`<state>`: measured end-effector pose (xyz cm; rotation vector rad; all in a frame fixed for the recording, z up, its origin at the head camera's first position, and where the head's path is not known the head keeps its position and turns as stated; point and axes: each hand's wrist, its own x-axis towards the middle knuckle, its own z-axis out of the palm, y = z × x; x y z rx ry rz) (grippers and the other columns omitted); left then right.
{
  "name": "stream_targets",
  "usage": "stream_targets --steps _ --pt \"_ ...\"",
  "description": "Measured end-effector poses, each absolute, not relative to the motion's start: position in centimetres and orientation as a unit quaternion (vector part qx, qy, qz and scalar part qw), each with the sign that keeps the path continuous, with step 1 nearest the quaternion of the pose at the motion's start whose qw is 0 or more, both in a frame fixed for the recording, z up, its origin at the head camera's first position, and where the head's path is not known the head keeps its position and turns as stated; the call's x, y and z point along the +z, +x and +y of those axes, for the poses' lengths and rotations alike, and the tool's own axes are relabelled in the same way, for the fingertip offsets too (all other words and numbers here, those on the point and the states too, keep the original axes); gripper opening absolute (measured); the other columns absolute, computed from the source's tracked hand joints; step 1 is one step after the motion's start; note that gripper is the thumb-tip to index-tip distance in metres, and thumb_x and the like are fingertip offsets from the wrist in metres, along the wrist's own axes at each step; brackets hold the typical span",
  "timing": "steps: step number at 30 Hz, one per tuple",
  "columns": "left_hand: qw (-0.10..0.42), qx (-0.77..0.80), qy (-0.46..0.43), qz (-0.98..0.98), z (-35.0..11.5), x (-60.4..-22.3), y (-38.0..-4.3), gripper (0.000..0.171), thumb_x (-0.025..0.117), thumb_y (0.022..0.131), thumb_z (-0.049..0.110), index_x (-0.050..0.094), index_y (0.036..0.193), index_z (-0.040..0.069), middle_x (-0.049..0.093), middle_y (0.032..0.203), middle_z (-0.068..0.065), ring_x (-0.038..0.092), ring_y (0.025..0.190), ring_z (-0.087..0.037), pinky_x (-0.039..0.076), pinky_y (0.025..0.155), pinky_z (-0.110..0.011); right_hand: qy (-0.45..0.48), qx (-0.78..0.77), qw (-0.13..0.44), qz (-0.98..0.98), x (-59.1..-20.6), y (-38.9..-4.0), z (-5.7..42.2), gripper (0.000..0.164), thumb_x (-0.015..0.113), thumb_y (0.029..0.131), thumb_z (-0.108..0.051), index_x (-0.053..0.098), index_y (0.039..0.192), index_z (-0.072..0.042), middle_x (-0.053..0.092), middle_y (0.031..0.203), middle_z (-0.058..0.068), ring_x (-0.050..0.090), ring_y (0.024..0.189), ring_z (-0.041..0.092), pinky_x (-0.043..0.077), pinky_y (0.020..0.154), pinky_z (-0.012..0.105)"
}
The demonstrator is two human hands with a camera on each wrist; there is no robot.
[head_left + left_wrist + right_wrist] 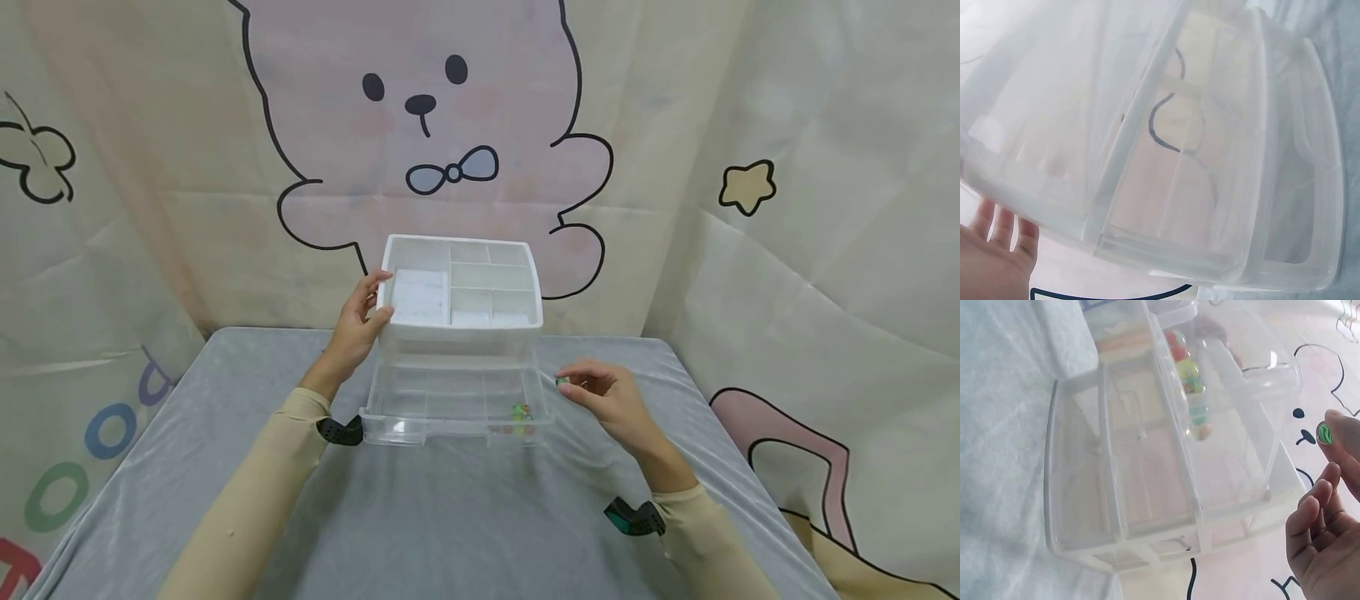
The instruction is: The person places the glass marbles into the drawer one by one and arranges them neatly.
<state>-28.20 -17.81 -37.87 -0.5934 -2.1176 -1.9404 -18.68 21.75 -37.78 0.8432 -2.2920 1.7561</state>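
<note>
A small white and clear plastic drawer organizer (461, 335) stands on the cloth, its top tray divided into compartments. My left hand (358, 329) grips the tray's left side, thumb and fingertips at the rim. One clear drawer (457, 427) is pulled out toward me. Several colored marbles (1189, 378) lie together at the drawer's right end. To the right of that drawer, my right hand (611, 400) pinches a green-striped marble (1325, 433) between thumb and forefinger. The other fingers of that hand are loosely curled.
A grey-blue cloth (465, 517) covers the table under the organizer. Cartoon-printed fabric (652, 125) hangs behind and at both sides. Each wrist carries a dark strap (634, 517).
</note>
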Motion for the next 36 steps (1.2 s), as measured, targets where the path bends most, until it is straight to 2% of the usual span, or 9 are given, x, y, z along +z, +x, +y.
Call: stream_targets --steps 4,9,12,22,29,33,36 --pt "0.107 -0.659 -0.202 -0.717 -17.8 -37.8 -28.2 0.053 0.049 0.101 0.007 0.036 0.151 0.013 0.035 0.152 -0.015 0.046 0.123 -0.022 0.049 0.081 -0.019 0.299 0.585 0.072 -0.751 -37.2 -18.7 20.9 0.014 0.065 0.093 0.005 0.071 0.105 0.007 0.062 0.086 -0.009 0.05 0.071 0.006 0.043 0.059 0.025" --pt "0.107 -0.66 -0.202 -0.716 -17.8 -37.8 -28.2 0.053 0.049 0.1 0.006 0.036 0.151 0.012 0.036 0.15 -0.015 0.046 0.12 -0.021 0.048 0.081 -0.019 0.304 0.579 0.067 -0.753 -36.9 -18.9 20.5 0.019 0.065 0.093 0.005 0.075 0.105 -0.006 0.06 0.084 -0.008 0.046 0.067 0.008 0.041 0.057 0.025" --pt "0.107 -0.659 -0.203 -0.716 -17.8 -37.8 -28.2 0.053 0.049 0.1 0.005 0.037 0.151 0.013 0.035 0.151 -0.014 0.046 0.121 -0.021 0.048 0.081 -0.019 0.305 0.569 0.062 -0.761 -36.8 -19.0 20.2 0.02 0.065 0.094 0.004 0.075 0.106 -0.008 0.058 0.084 -0.008 0.045 0.066 0.009 0.04 0.058 0.026" --pt "0.106 -0.655 -0.203 -0.72 -17.8 -37.8 -28.3 0.053 0.049 0.101 0.006 0.037 0.151 0.014 0.034 0.152 -0.017 0.045 0.125 -0.026 0.048 0.082 -0.018 0.318 0.573 0.046 -0.754 -36.4 -19.3 19.2 0.015 0.067 0.094 0.0 0.076 0.104 -0.005 0.066 0.093 -0.008 0.045 0.069 0.009 0.043 0.059 0.026" --pt "0.106 -0.656 -0.201 -0.72 -17.8 -37.8 -28.2 0.053 0.049 0.1 0.005 0.037 0.151 0.015 0.034 0.153 -0.016 0.046 0.123 -0.024 0.048 0.082 -0.019 0.326 0.559 0.038 -0.761 -36.2 -19.5 18.3 0.014 0.067 0.093 0.002 0.072 0.104 0.008 0.063 0.089 -0.006 0.043 0.068 0.01 0.042 0.057 0.026" --pt "0.106 -0.657 -0.201 -0.719 -17.8 -37.8 -28.2 0.053 0.049 0.1 0.005 0.037 0.151 0.014 0.034 0.154 -0.016 0.046 0.124 -0.025 0.048 0.082 -0.019 0.333 0.542 0.048 -0.77 -36.1 -19.6 17.8 0.012 0.068 0.092 0.002 0.074 0.102 0.006 0.06 0.084 -0.005 0.043 0.069 0.012 0.04 0.059 0.025" --pt "0.106 -0.656 -0.2 -0.72 -17.8 -37.8 -28.3 0.053 0.049 0.1 0.006 0.037 0.151 0.014 0.033 0.155 -0.016 0.045 0.125 -0.026 0.048 0.083 -0.019 0.335 0.531 0.055 -0.776 -36.1 -19.6 17.6 0.013 0.07 0.093 -0.005 0.074 0.101 0.004 0.063 0.086 -0.003 0.045 0.071 0.011 0.042 0.061 0.025"
